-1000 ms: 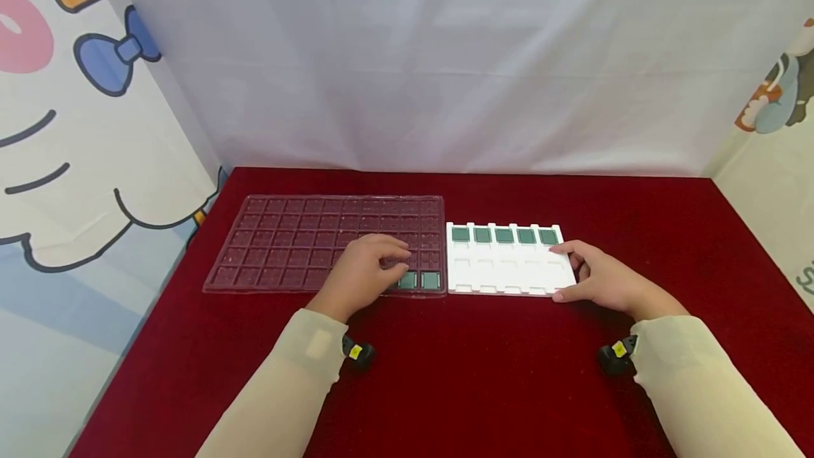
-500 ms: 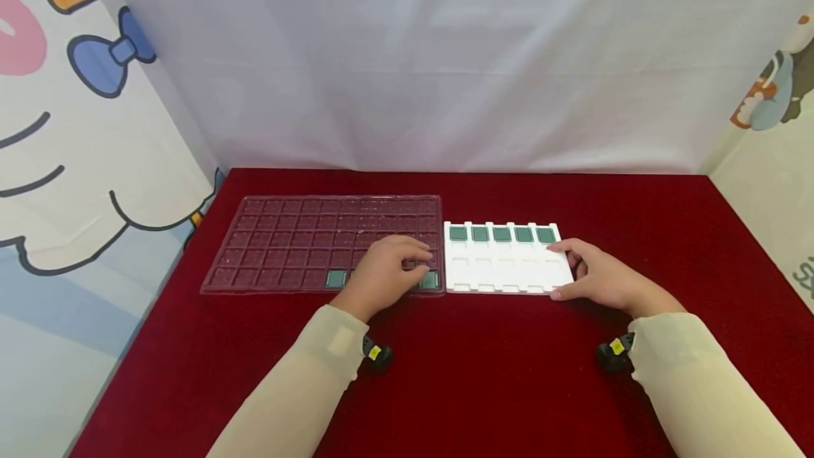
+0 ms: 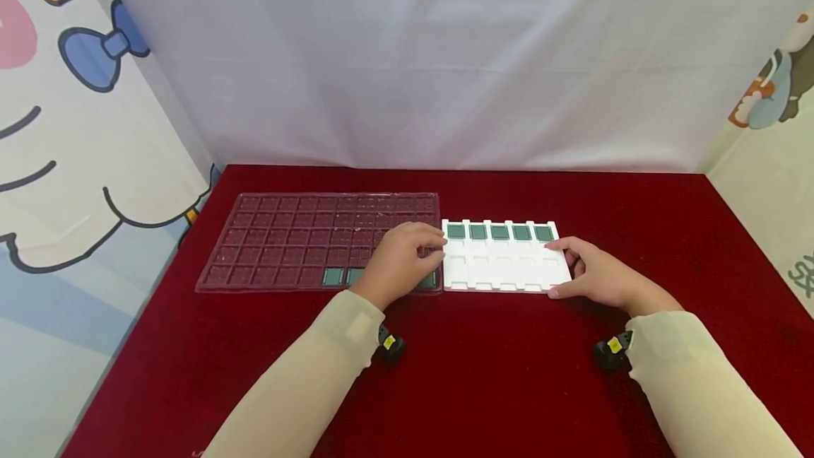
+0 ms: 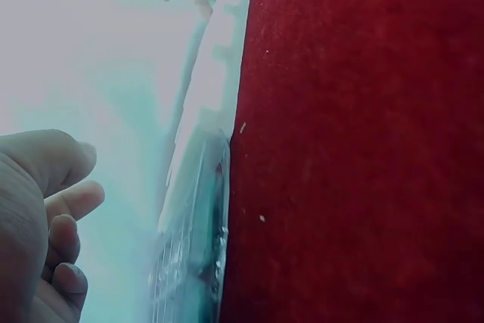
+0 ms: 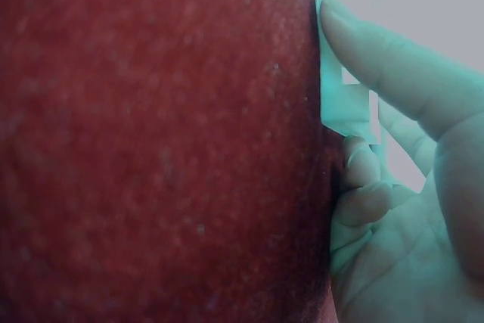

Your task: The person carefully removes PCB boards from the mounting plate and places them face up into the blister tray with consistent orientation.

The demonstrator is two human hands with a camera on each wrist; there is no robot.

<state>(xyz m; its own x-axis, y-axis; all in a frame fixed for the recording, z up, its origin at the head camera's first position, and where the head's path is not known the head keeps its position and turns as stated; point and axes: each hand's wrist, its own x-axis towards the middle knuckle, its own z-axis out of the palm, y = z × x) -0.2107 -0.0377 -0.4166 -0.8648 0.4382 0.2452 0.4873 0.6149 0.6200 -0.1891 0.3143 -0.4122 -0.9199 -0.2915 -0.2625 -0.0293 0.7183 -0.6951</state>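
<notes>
Your right hand (image 3: 593,274) grips the white tray (image 3: 496,276), but if your loose, empty-looking left hand (image 3: 403,258) knocks the end beside it, the green squares (image 3: 499,232) could hop out.

Right fingers (image 5: 364,203) grip pale tray (image 5: 348,104) end, seemingly; red cloth (image 5: 159,141) beside.

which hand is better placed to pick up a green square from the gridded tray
Probably the left: the left hand, seemingly holding nothing, is over the gridded tray, near its green squares. The right hand holds the white tray by its right edge.
</notes>
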